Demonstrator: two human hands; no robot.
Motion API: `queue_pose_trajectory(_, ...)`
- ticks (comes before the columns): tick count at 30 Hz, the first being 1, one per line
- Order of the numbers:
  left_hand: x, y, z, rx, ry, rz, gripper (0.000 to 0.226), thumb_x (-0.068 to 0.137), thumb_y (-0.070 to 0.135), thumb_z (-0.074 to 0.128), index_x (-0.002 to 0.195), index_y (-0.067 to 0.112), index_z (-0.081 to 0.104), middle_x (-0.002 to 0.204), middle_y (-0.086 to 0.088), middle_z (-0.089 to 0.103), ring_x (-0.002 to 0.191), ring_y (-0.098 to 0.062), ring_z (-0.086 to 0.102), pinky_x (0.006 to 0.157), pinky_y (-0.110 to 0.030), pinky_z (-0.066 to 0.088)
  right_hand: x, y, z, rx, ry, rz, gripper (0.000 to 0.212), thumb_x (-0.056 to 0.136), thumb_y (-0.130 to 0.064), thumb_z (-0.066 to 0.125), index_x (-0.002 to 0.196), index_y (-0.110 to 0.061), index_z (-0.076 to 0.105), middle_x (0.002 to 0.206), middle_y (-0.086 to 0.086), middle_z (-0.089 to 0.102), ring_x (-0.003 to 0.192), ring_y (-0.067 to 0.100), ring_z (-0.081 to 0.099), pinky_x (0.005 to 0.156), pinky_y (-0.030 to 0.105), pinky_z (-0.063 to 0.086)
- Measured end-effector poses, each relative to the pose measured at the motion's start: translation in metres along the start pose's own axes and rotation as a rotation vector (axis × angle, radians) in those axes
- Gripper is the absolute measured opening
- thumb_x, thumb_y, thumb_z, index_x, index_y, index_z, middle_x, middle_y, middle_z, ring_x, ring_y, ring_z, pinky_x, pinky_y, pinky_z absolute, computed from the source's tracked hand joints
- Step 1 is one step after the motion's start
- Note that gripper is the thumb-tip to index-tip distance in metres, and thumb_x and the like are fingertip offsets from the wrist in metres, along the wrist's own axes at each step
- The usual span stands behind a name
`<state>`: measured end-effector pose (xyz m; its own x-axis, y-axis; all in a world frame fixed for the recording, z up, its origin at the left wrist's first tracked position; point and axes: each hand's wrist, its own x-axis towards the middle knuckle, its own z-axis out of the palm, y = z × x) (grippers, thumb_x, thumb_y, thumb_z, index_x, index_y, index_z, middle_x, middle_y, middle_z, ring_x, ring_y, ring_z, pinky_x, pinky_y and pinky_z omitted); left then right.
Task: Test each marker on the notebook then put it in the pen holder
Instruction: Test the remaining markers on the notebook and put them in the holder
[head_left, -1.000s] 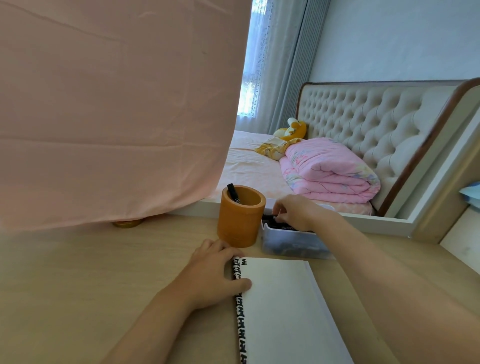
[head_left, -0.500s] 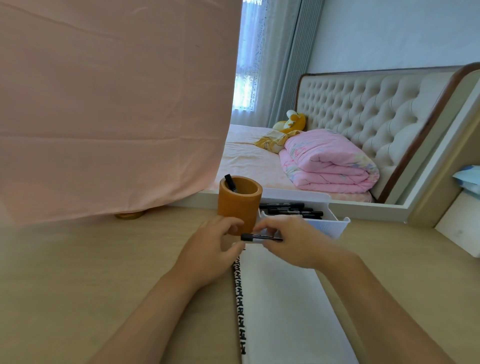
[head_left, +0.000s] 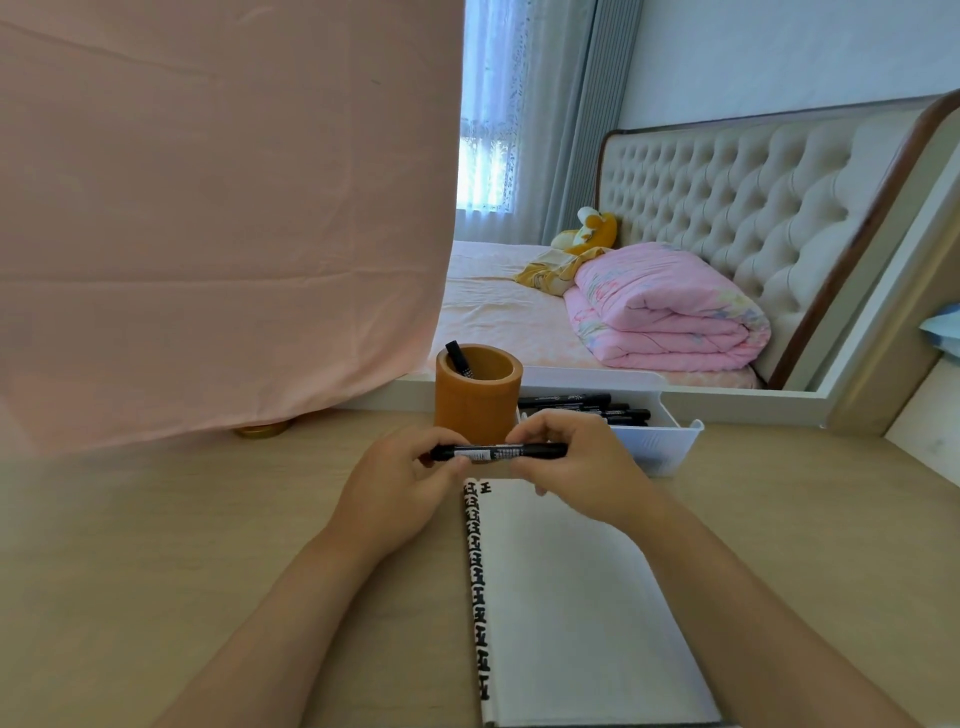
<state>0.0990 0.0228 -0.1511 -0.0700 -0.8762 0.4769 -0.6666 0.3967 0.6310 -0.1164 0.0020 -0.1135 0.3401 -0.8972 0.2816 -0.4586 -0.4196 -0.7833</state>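
Both my hands hold a black marker (head_left: 496, 451) level above the top of the open notebook (head_left: 571, 597). My left hand (head_left: 400, 483) pinches its left end and my right hand (head_left: 576, 462) grips its right part. Just behind it stands the orange pen holder (head_left: 478, 395) with one black marker (head_left: 460, 358) leaning inside. To the holder's right a white tray (head_left: 660, 441) holds several black markers (head_left: 587, 408).
A pink cloth (head_left: 223, 218) hangs over the desk's back left, with a gold base (head_left: 262, 430) under its edge. Behind the desk is a bed with a folded pink quilt (head_left: 660, 312). The wooden desk (head_left: 156, 545) spreads left and right of the notebook.
My right hand took a marker out of the tray and brought it over the notebook. My left hand left the notebook page and now pinches the marker's left end.
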Motion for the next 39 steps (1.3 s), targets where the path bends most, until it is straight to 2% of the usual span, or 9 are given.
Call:
queue_pose_trajectory(4,0.002,0.008,0.003,0.0,-0.102,0.031,0.019,0.087,0.044,0.065,0.104,0.04,0.073,0.095,0.024,0.062,0.092,0.001,0.054,0.071,-0.021,0.04,-0.001,-0.008,0.003,0.443,0.014,0.054,0.011,0.09,-0.007,0.07,0.098,-0.013,0.073,0.077,0.004,0.07,0.064,0.017,0.062,0.062,0.025,0.053)
queue_pose_trajectory(8,0.002,0.021,0.006,0.047,-0.193,0.07,0.025,0.088,0.054,0.059,0.098,0.037,0.075,0.091,0.023,0.063,0.091,0.001,0.054,0.073,-0.025,0.046,0.001,-0.016,0.005,0.518,-0.013,0.064,0.016,0.103,-0.014,0.049,0.107,-0.01,0.064,0.091,0.009,0.07,0.084,0.019,0.071,0.075,0.029,0.059)
queue_pose_trajectory(12,0.004,0.017,-0.006,0.032,0.019,0.017,0.01,0.094,0.04,0.057,0.1,0.039,0.065,0.088,0.021,0.065,0.084,0.001,0.058,0.067,-0.018,0.042,0.002,-0.01,-0.001,0.072,-0.123,-0.012,0.014,0.106,-0.026,0.042,0.107,-0.027,0.056,0.074,-0.006,0.058,0.067,0.012,0.056,0.067,0.032,0.051)
queue_pose_trajectory(16,0.007,0.013,-0.013,0.02,0.021,0.051,0.032,0.094,0.031,0.061,0.125,0.038,0.055,0.101,0.022,0.061,0.089,0.001,0.059,0.071,-0.016,0.046,0.001,-0.004,0.003,-0.448,-0.216,-0.046,0.02,0.105,-0.039,0.041,0.113,-0.033,0.058,0.093,-0.009,0.06,0.083,0.008,0.057,0.075,0.028,0.048)
queue_pose_trajectory(20,0.006,0.018,-0.008,0.188,-0.166,0.174,0.027,0.094,0.037,0.06,0.12,0.045,0.06,0.1,0.025,0.061,0.088,0.001,0.056,0.07,-0.016,0.044,0.002,-0.003,0.004,-0.417,-0.271,0.013,0.019,0.104,-0.039,0.044,0.1,-0.031,0.061,0.084,-0.008,0.061,0.075,0.007,0.057,0.067,0.021,0.04)
queue_pose_trajectory(23,0.006,0.017,-0.004,0.23,-0.187,0.168,0.02,0.095,0.04,0.057,0.113,0.043,0.065,0.096,0.023,0.063,0.086,0.002,0.055,0.069,-0.019,0.045,0.002,0.0,0.003,-0.454,-0.295,-0.006,0.024,0.103,-0.042,0.045,0.109,-0.029,0.064,0.081,-0.011,0.059,0.073,0.007,0.056,0.065,0.019,0.038)
queue_pose_trajectory(27,0.01,0.014,-0.006,0.23,-0.261,0.159,0.021,0.096,0.041,0.055,0.114,0.039,0.067,0.098,0.019,0.063,0.086,-0.001,0.057,0.073,-0.027,0.049,0.004,0.004,0.006,-0.496,-0.281,-0.066,0.027,0.102,-0.045,0.045,0.116,-0.032,0.064,0.095,-0.008,0.066,0.084,0.008,0.059,0.075,0.027,0.05)
queue_pose_trajectory(35,0.01,0.012,-0.008,0.063,-0.292,-0.035,0.033,0.099,0.03,0.052,0.07,0.016,0.06,0.062,0.009,0.054,0.059,-0.001,0.047,0.055,-0.018,0.032,0.004,0.009,0.007,-0.795,-0.015,-0.512,0.028,0.098,-0.043,0.051,0.111,-0.026,0.07,0.093,-0.008,0.071,0.079,0.011,0.062,0.068,0.024,0.05)
queue_pose_trajectory(39,0.012,0.013,-0.01,0.124,-0.304,0.056,0.016,0.098,0.029,0.056,0.089,0.03,0.07,0.079,0.013,0.061,0.074,-0.002,0.054,0.063,-0.015,0.035,0.002,0.006,0.009,-0.659,-0.129,-0.29,0.029,0.102,-0.046,0.044,0.112,-0.03,0.067,0.094,-0.008,0.069,0.081,0.01,0.062,0.073,0.03,0.052)
